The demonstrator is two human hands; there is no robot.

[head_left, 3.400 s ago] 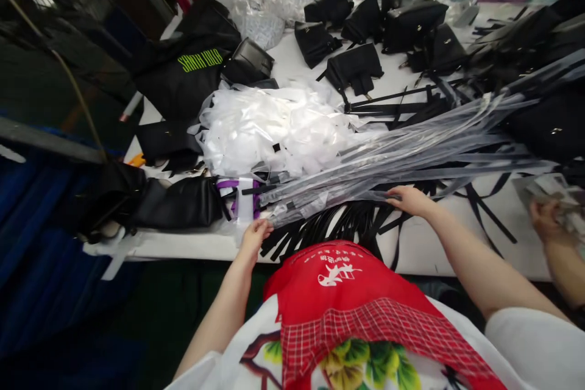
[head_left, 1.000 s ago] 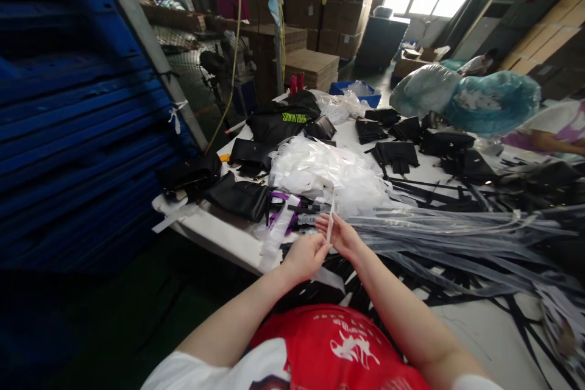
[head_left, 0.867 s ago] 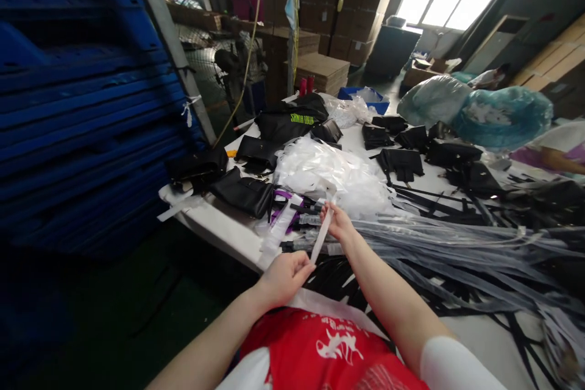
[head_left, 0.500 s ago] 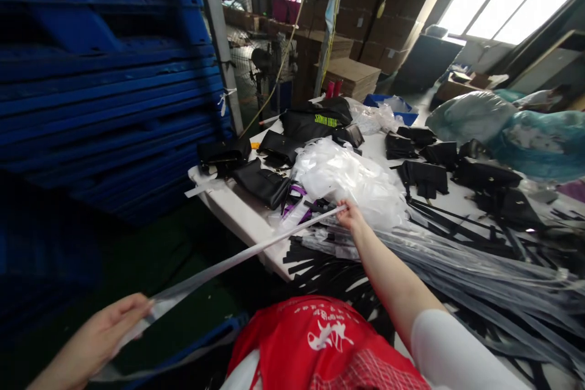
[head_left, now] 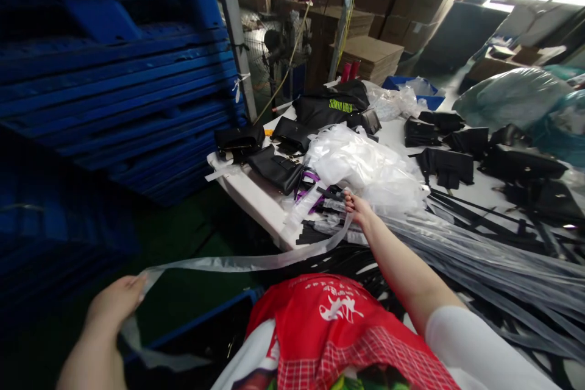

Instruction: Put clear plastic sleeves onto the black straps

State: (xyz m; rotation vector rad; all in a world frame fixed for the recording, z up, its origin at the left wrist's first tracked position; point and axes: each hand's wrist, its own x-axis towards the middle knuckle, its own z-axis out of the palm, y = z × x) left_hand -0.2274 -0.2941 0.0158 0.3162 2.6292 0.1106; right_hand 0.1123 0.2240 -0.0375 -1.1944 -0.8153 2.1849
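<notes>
A long translucent plastic sleeve (head_left: pixel 247 263) hangs slack between my two hands. My left hand (head_left: pixel 119 298), low at the left over the floor, is closed on it, and a loose tail droops below that hand. My right hand (head_left: pixel 357 207) pinches the other end above the table, beside a heap of crumpled white translucent plastic (head_left: pixel 365 164). Just left of my right fingers are a purple-edged item (head_left: pixel 309 186) and black strap ends. Under my right forearm lie many long black straps in clear sleeves (head_left: pixel 457 256).
Black leather bags (head_left: pixel 276 169) and a black cloth bag with green letters (head_left: pixel 331 103) lie on the white table (head_left: pixel 249 201). Stacked blue pallets (head_left: pixel 173 85) rise at left. A blue crate (head_left: pixel 205 323) sits low before me. Large plastic sacks (head_left: pixel 512 97) stand at right.
The sleeve was stretched nearly straight and now sags in a curve. My left hand has moved slightly up. The view has shifted, so the table appears further right and bags sit higher.
</notes>
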